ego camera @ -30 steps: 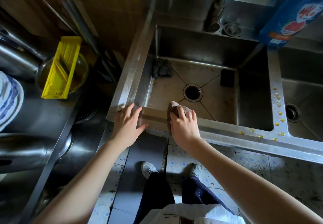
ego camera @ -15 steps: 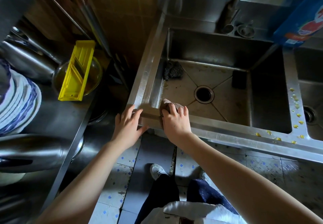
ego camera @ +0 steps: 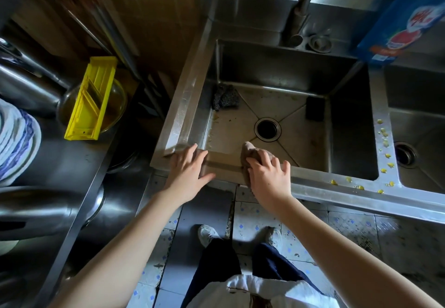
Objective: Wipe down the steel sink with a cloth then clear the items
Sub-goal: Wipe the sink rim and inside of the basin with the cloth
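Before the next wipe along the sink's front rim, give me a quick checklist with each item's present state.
1. Cloth under right hand: ok, pressed on the front rim.
2. Left hand bracing: ok, flat on the rim corner.
3. Rim ahead clear: not ok, yellow bits lie near the divider.
4. Basin emptied: not ok, dark scourer and black sponge inside.
5. Drain unblocked: ok, open.
6. Cloth wet: cannot tell.

right hand [ego camera: 268, 177] hides most of the cloth [ego camera: 250, 150]; blue bag [ego camera: 407, 19] cut off.
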Available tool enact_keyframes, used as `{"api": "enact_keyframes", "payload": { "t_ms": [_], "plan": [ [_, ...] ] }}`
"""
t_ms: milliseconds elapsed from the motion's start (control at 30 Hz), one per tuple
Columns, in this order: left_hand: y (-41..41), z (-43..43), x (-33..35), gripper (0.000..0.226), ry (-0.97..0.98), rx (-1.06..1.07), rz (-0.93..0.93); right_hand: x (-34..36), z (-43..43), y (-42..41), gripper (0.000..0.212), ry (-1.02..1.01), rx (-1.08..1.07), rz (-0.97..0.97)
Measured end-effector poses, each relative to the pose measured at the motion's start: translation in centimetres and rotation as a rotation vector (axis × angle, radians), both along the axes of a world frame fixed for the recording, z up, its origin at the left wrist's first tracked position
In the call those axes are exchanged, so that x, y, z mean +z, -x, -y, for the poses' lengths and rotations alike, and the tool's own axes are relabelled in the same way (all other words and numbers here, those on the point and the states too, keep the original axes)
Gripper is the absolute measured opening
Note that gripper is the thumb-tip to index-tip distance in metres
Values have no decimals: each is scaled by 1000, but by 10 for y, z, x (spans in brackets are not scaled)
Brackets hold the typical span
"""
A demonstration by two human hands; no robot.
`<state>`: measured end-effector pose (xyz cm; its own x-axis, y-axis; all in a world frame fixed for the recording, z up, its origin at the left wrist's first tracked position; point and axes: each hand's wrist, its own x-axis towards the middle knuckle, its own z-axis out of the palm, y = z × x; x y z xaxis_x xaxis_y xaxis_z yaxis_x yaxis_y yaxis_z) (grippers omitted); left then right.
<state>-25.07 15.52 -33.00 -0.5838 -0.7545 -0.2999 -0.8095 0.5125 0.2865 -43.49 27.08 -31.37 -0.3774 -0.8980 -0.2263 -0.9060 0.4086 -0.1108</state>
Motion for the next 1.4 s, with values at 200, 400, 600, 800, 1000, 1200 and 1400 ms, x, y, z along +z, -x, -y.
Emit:
{"api": "enact_keyframes", "payload": {
  "t_ms": [200,400,600,800,1000,1200,1400],
  "plan": [
    [36,-23,-5,71,-11,-20,17,3,-46,49,32,-3,-76,-41],
    [79,-54,-9,74,-59,-26,30,2,-83,93,29,2,-109,-59],
    [123,-82,-12,76,-44,-19,20,0,-117,132,25,50,-108,-69],
    [157,-104,-13,73,-25,13,58,-1,-150,169,28,72,-111,-67],
    [183,-123,-8,71,-24,41,39,4,-176,205,31,-10,-144,-47],
    [191,-128,0,70,-34,34,24,9,-187,216,34,-63,-200,-27],
    [178,-117,2,79,-50,-22,50,10,-173,201,35,-49,-248,57]
  ]
}}
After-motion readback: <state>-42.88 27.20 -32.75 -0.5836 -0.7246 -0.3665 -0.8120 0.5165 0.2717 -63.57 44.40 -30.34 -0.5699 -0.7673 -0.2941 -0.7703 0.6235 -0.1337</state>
